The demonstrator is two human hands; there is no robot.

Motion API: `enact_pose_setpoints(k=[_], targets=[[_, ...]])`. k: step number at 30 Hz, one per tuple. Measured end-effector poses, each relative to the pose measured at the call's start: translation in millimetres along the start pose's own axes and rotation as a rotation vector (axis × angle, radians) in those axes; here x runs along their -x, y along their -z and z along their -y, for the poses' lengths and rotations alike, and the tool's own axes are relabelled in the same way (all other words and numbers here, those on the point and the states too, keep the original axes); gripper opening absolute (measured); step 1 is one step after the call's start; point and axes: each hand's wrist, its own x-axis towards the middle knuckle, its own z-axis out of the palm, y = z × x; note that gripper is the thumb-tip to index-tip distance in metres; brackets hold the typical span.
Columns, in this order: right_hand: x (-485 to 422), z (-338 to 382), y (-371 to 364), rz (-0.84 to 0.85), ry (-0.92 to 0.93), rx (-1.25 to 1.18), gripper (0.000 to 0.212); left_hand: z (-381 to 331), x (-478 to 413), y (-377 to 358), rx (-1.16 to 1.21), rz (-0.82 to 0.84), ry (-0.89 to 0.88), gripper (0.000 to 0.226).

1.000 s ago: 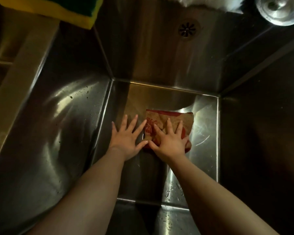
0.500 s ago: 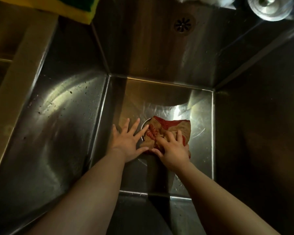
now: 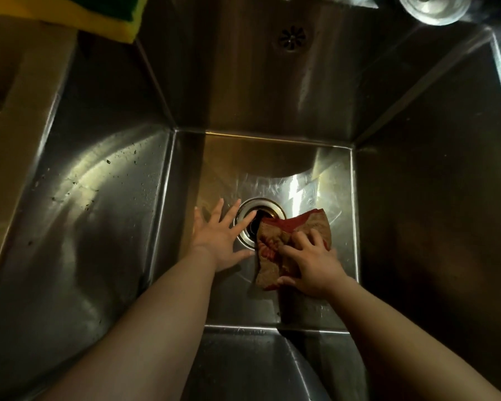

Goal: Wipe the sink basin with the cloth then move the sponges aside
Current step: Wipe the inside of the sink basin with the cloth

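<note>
A crumpled red and tan cloth point(image 3: 275, 253) lies on the floor of the deep steel sink basin point(image 3: 104, 215), partly covering the right side of the round drain point(image 3: 268, 205). My right hand point(image 3: 313, 264) presses down on the cloth with bent fingers. My left hand point(image 3: 220, 235) rests flat on the basin floor just left of the drain, fingers spread, one fingertip over the drain rim. A yellow and green sponge point(image 3: 99, 18) sits on the rim at the top left corner.
An overflow grille point(image 3: 291, 39) is set in the back wall. A round metal fitting point(image 3: 434, 7) and something white point(image 3: 324, 0) sit on the back rim at the top right. A ledge point(image 3: 26, 111) runs along the left side.
My right hand has dragged the cloth toward me and to the right, uncovering most of the drain. The cloth is more bunched. My left hand stays almost in place.
</note>
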Motion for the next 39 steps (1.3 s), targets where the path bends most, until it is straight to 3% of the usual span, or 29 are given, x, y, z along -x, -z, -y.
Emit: enact_pose_setpoints(k=[3, 11, 21, 31, 36, 39], targets=[[-5, 3, 1, 0.043, 0.001, -0.01, 0.084, -9, -1, 0, 0.016, 0.005, -0.023, 0.079], [12, -8, -11, 0.063, 0.018, 0.016, 0.07, -24, -7, 3, 0.019, -0.006, -0.06, 0.079], [15, -21, -14, -0.14, -0.415, -0.279, 0.06, -25, -13, -1, 0.004, -0.015, -0.051, 0.078], [-11, -25, 7, -0.118, -0.407, -0.336, 0.06, -40, -23, 5, 0.004, -0.054, -0.09, 0.078], [-13, -28, 14, -0.197, -0.378, -0.323, 0.057, -40, -24, 6, 0.0, -0.048, -0.09, 0.077], [-6, -21, 8, -0.174, -0.368, -0.253, 0.074, -43, -26, 8, -0.009, -0.044, -0.091, 0.075]])
